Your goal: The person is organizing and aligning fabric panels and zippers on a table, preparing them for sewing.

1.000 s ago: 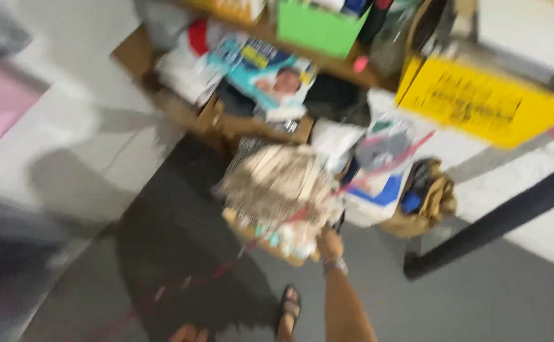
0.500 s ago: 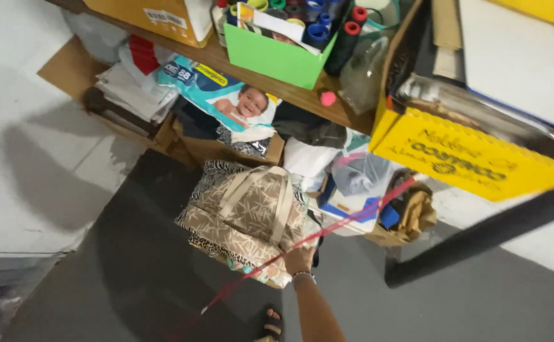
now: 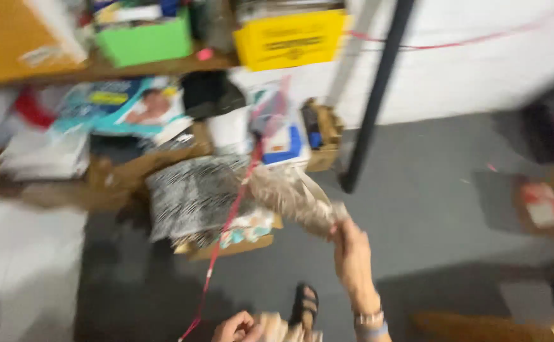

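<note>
At the bottom edge the left hand (image 3: 235,328) is curled in a loose fist beside something pale and crumpled; if its grip holds that thing I cannot tell, because the picture is blurred. Just beside it a foot in a black sandal (image 3: 304,305) stands on the grey floor (image 3: 441,209). A little higher the right hand (image 3: 351,253), with a band on the wrist, is raised, and its grip is pinched on the end of a patterned strap (image 3: 296,201). The strap goes up and left to a zebra-patterned bag (image 3: 191,195), which lies on the floor over a flat cardboard piece (image 3: 232,246). A thin red string (image 3: 229,218) runs across the bag, from the bottom edge up to the shelf area. Behind the bag there are packages, papers and a small basket (image 3: 321,134), all in a heap. A black pole (image 3: 375,101) leans near the white wall. On the wooden shelf (image 3: 163,63) above stand a green box (image 3: 144,41) and a yellow box (image 3: 289,38).
</note>
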